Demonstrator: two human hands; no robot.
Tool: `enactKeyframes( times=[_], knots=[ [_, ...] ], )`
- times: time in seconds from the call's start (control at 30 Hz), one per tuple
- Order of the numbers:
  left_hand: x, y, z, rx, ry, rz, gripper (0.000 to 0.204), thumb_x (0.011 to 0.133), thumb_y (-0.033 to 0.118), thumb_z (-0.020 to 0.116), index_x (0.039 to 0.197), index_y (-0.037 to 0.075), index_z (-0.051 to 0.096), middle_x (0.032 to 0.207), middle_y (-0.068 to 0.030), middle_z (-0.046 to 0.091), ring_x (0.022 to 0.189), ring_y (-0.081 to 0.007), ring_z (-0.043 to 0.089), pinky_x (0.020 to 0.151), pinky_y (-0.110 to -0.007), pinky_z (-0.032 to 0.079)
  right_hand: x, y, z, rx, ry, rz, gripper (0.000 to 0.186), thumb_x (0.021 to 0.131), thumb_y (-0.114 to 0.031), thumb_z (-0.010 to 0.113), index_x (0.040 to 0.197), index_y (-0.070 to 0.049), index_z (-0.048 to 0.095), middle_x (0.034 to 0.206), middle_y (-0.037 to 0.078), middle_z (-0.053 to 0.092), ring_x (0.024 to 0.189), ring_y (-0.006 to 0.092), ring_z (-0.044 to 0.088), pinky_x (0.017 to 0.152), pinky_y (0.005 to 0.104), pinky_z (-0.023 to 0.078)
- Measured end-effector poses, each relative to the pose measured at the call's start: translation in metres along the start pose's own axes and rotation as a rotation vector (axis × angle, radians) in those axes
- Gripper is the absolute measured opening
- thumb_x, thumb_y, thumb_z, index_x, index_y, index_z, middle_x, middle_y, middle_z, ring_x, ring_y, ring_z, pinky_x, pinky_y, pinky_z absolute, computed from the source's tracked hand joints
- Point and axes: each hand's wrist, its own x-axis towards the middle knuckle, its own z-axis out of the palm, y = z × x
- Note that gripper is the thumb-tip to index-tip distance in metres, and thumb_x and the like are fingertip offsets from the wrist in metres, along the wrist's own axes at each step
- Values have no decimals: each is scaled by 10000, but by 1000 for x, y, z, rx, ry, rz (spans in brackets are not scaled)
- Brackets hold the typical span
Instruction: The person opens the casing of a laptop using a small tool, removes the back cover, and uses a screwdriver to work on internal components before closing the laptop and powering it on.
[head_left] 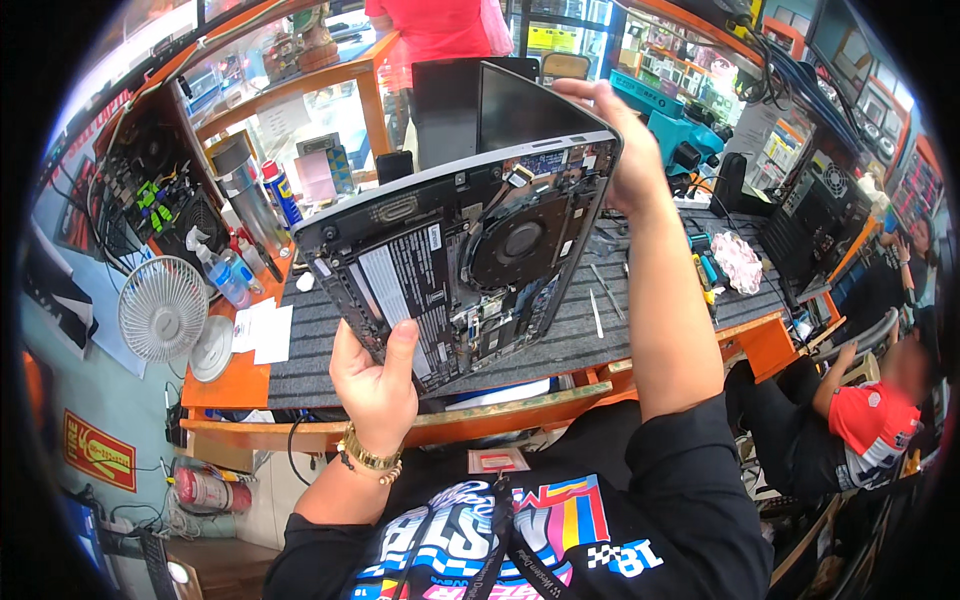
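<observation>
Tilted up above the workbench is a laptop (470, 240) with its bottom cover off. Its bared inside faces me, showing a black battery (400, 285), a round fan (522, 238) and circuit boards. Part of its dark screen (520, 115) shows behind the base. My left hand (378, 385) is closed on the lower left edge, thumb over the battery side. At the upper right corner, my right hand (628, 140) grips the laptop, with some fingers reaching behind the screen side and partly hidden.
A grey striped mat (310, 350) covers the bench, with thin tools (598, 312) on its right. At left stand a white fan (165, 310), bottles (225, 275) and a spray can (280, 190). A black computer case (820, 215) stands right. One person sits at right; another stands beyond the bench.
</observation>
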Motion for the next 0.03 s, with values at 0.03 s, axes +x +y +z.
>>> enactKeyframes(
  times=[0.03],
  knots=[
    [0,-1,-1,-9,-16,20,288,1046,87,764,1294,-7,653,1134,-38,739,1004,-91,664,925,-269,524,1,-6,-4,1,-77,-88,667,1098,-534,628,1509,-12,565,1340,189,721,1177,283,737,962,457,656]
  ],
)
